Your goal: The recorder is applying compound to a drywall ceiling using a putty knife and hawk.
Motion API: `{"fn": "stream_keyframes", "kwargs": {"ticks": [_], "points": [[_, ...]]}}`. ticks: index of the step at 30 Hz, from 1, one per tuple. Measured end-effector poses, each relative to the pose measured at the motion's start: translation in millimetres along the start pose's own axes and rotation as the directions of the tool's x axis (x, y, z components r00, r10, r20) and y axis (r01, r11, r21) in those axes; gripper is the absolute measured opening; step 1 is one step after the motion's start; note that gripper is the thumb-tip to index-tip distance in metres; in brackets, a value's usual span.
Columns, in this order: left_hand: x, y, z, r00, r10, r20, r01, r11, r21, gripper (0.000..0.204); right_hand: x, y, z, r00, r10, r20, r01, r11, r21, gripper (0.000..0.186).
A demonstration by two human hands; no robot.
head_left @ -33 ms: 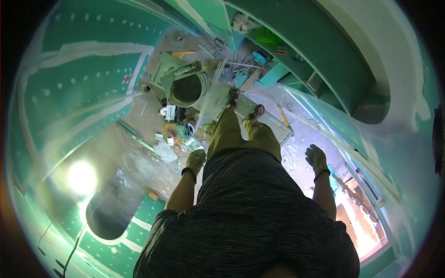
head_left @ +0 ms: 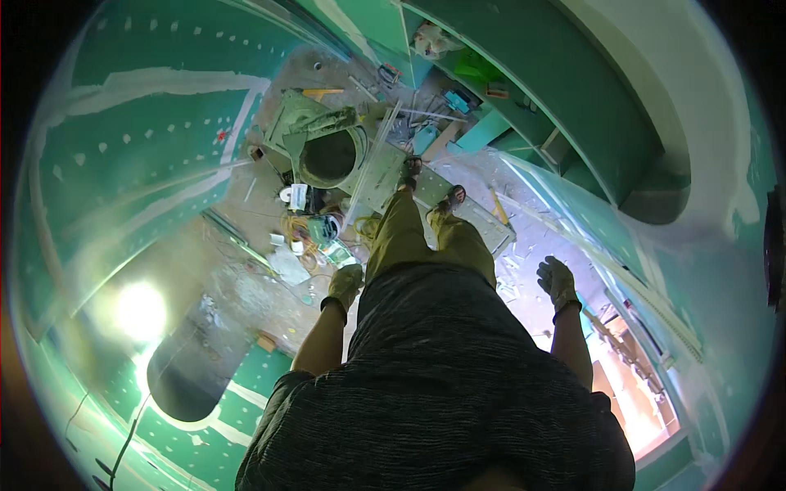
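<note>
My left hand [head_left: 344, 285], in a pale work glove with a dark cuff, hangs beside my left thigh. Its back faces up, and the fingers are mostly hidden beneath it. Out to the right of my legs hangs my right hand [head_left: 558, 280] in a matching glove. Its fingers are slightly bent and a little apart, with nothing seen in them. Both hands are away from the things on the floor. My feet rest on a long dusty board [head_left: 475, 221]. Nearest to my left hand lie a white sheet-like piece [head_left: 289, 267] and a green-and-white package [head_left: 337, 253].
Ahead on the left sits a dusty bucket [head_left: 329, 157] among boards. An orange cord [head_left: 296, 229] and scraps clutter the floor nearby. Green wallboard [head_left: 164, 114] with pale joint compound encloses the room. A curved shelf unit [head_left: 540, 82] stands right; a bright lamp [head_left: 141, 311] glows left.
The surroundings have shifted very slightly in view, the lamp and left wall a little to the left. My hands hang almost as before.
</note>
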State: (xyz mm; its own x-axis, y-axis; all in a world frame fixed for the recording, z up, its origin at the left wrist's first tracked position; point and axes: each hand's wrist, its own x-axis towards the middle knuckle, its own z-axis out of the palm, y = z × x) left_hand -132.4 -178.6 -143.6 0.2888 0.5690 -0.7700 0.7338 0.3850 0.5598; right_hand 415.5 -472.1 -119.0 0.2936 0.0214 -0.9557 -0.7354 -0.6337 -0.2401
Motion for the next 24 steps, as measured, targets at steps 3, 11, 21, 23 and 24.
{"fn": "stream_keyframes", "kwargs": {"ticks": [3, 11, 21, 23, 24], "points": [[2, -10, -3, 0.977, -0.208, 0.047, 0.212, 0.964, -0.158, 0.020, -16, -30, 37, 1.000, -0.008, -0.016, 0.007, 0.996, -0.087, 0.051], [24, -7, -16, 0.896, -0.434, 0.091, 0.390, 0.673, -0.628, 0.020, -19, -101, 108, 0.997, -0.075, 0.009, 0.076, 0.975, -0.209, 0.043], [64, 9, -6, 0.977, -0.100, -0.188, 0.071, 0.985, -0.158, 0.037, 25, -141, 177, 0.994, -0.075, 0.083, 0.103, 0.903, -0.418, 0.051], [65, 24, 4, 0.904, -0.119, -0.411, -0.017, 0.950, -0.313, 0.035, 41, -141, 189, 0.998, -0.026, 0.049, 0.048, 0.849, -0.526, 0.051], [67, 32, 9, 0.903, -0.130, -0.410, -0.008, 0.948, -0.319, 0.035, 50, -141, 190, 0.999, -0.020, 0.047, 0.042, 0.845, -0.534, 0.051]]}}
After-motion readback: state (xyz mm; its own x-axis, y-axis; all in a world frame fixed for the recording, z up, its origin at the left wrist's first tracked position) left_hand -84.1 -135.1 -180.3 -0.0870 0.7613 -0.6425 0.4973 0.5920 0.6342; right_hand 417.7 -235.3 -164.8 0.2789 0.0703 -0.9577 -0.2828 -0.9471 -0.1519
